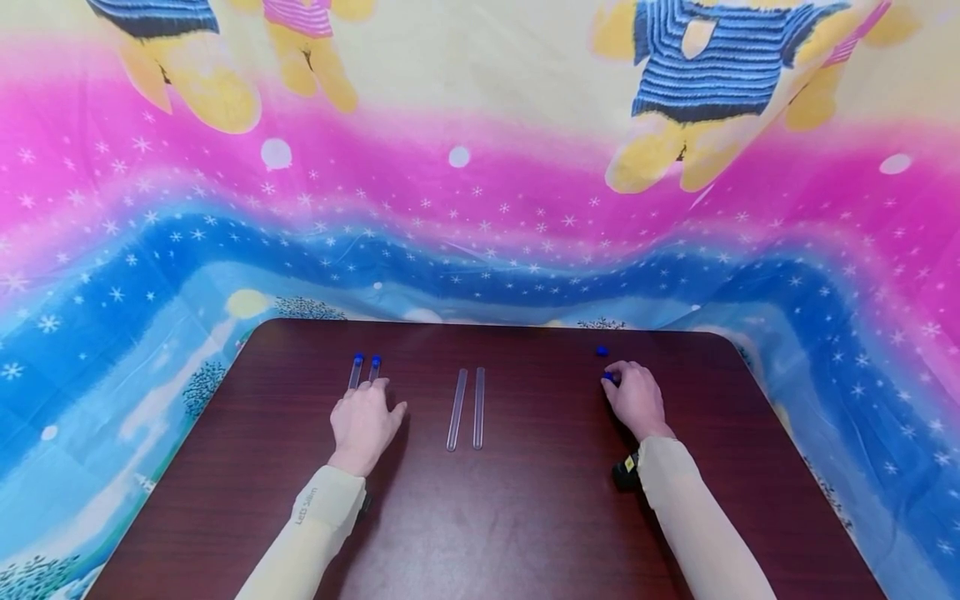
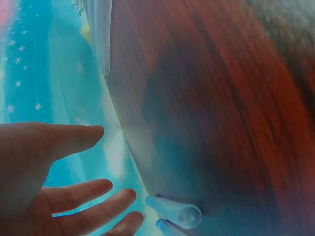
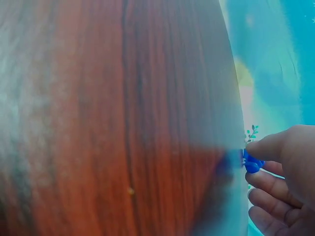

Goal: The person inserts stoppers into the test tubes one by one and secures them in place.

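Note:
Between the thumb and fingers of my right hand (image 1: 636,400) a blue cap (image 3: 253,163) is pinched, at the right side of the table. A second blue cap (image 1: 602,351) lies just beyond that hand. My left hand (image 1: 365,425) hovers with its fingers spread and holds nothing. Two clear test tubes with blue caps, a left one (image 1: 356,374) and a right one (image 1: 374,371), lie by its fingertips, their lower parts hidden by the hand in the head view. Two uncapped clear test tubes, one slanted (image 1: 457,410) and one straighter (image 1: 479,408), lie mid-table.
The dark wooden table (image 1: 480,533) has rounded far corners. A patterned curtain (image 1: 480,225) hangs close behind its far edge and along both sides. A black wrist camera (image 1: 625,473) sits at the right sleeve.

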`<action>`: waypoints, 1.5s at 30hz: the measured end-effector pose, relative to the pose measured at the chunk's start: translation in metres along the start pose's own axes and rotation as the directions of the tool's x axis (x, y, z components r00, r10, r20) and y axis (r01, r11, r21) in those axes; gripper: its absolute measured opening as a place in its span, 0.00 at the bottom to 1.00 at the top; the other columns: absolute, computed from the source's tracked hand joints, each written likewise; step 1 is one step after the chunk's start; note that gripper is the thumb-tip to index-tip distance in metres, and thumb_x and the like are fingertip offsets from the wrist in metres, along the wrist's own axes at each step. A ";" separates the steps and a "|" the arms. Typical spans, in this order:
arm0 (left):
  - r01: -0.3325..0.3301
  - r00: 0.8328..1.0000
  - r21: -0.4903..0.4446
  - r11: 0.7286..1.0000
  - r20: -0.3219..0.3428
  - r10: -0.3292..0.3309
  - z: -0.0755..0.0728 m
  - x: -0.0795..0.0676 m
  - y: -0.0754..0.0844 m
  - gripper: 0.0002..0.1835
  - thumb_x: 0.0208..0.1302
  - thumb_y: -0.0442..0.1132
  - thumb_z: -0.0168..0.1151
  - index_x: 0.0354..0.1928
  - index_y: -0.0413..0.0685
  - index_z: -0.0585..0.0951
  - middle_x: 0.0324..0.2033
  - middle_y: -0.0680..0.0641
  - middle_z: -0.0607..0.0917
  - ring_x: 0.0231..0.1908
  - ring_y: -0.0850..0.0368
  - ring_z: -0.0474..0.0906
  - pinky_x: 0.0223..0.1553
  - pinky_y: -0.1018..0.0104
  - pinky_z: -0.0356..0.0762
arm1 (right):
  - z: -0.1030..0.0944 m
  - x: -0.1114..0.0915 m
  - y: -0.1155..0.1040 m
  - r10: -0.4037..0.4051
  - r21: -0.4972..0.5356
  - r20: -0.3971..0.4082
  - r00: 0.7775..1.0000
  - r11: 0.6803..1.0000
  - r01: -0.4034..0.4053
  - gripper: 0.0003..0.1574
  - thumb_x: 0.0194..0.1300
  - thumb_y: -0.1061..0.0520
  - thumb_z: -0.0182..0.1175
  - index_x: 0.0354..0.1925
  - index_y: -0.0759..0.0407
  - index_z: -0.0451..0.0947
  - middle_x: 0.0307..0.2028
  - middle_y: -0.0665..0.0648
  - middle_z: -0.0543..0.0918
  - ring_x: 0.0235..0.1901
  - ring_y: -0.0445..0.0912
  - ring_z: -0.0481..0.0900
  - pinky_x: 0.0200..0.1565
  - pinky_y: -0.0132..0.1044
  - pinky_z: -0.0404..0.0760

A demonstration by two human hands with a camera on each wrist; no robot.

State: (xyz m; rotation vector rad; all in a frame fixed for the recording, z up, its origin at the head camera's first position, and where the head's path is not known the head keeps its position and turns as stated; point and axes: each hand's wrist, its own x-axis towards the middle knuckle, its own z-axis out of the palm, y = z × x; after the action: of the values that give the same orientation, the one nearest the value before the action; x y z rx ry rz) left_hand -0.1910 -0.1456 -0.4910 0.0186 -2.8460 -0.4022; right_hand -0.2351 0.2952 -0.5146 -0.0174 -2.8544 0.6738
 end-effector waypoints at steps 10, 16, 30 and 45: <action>-0.038 0.999 0.018 0.999 0.028 0.037 0.006 -0.004 0.012 0.28 0.60 0.55 0.73 0.55 0.44 0.84 0.42 0.41 0.87 0.38 0.40 0.82 0.36 0.46 0.80 | 0.000 0.000 -0.001 0.010 0.032 -0.015 1.000 0.999 -0.009 0.15 0.68 0.58 0.67 0.49 0.65 0.82 0.42 0.64 0.82 0.44 0.59 0.77 0.46 0.56 0.76; -0.067 0.998 -0.002 0.998 0.012 0.067 0.011 -0.009 0.022 0.27 0.59 0.55 0.73 0.53 0.44 0.85 0.41 0.42 0.87 0.39 0.41 0.82 0.38 0.47 0.80 | -0.001 0.000 -0.003 0.017 0.057 0.006 1.000 0.998 -0.018 0.16 0.68 0.58 0.67 0.50 0.64 0.81 0.43 0.64 0.83 0.44 0.59 0.77 0.46 0.57 0.76; -0.084 0.995 -0.060 0.995 0.050 0.087 0.017 -0.011 0.036 0.27 0.60 0.56 0.73 0.55 0.46 0.85 0.42 0.43 0.87 0.40 0.42 0.83 0.35 0.47 0.81 | 0.001 0.000 -0.012 0.026 0.123 0.017 1.000 0.992 -0.028 0.14 0.67 0.58 0.67 0.49 0.62 0.80 0.44 0.64 0.84 0.42 0.58 0.80 0.47 0.56 0.77; -0.089 0.986 -0.116 0.989 0.129 0.104 0.022 -0.013 0.050 0.28 0.61 0.55 0.72 0.57 0.46 0.84 0.46 0.43 0.86 0.45 0.42 0.82 0.38 0.45 0.82 | 0.002 -0.003 -0.022 -0.009 0.179 0.006 1.000 0.984 0.008 0.14 0.65 0.59 0.69 0.47 0.61 0.79 0.43 0.63 0.85 0.44 0.57 0.82 0.48 0.56 0.78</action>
State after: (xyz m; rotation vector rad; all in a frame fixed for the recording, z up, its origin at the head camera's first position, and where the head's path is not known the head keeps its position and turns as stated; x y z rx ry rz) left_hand -0.1829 -0.0904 -0.5014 -0.1734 -2.9372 -0.5579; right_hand -0.2323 0.2745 -0.5075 0.0246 -2.7866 0.9272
